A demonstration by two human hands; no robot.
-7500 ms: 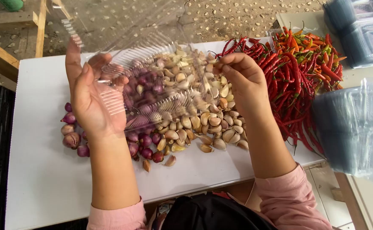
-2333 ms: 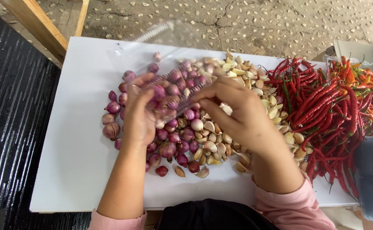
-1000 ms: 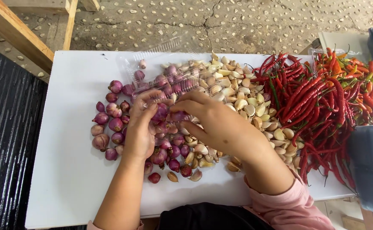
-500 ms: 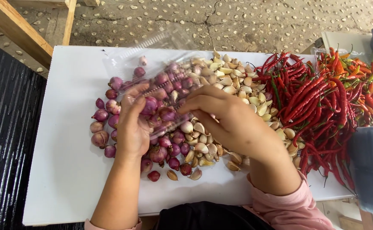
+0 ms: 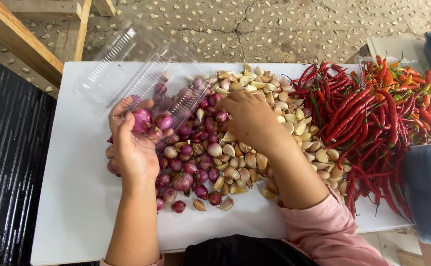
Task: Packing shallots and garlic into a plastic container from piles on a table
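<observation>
Clear hinged plastic container (image 5: 141,74), ribbed and see-through, flipped open and tilted over the left part of the white table (image 5: 77,197). Held from beneath by the left hand (image 5: 131,148), fingers curled around its near edge and a few purple shallots (image 5: 149,120) inside. Right hand (image 5: 247,118) laid palm-down on the heap, fingertips pinched on one small shallot (image 5: 221,115) just beside the container's mouth. Loose shallot pile (image 5: 191,167) under and beside both hands, touching the pale garlic cloves (image 5: 274,106). Red chillies (image 5: 363,123) farther right, mixed orange and green ones at the edge.
</observation>
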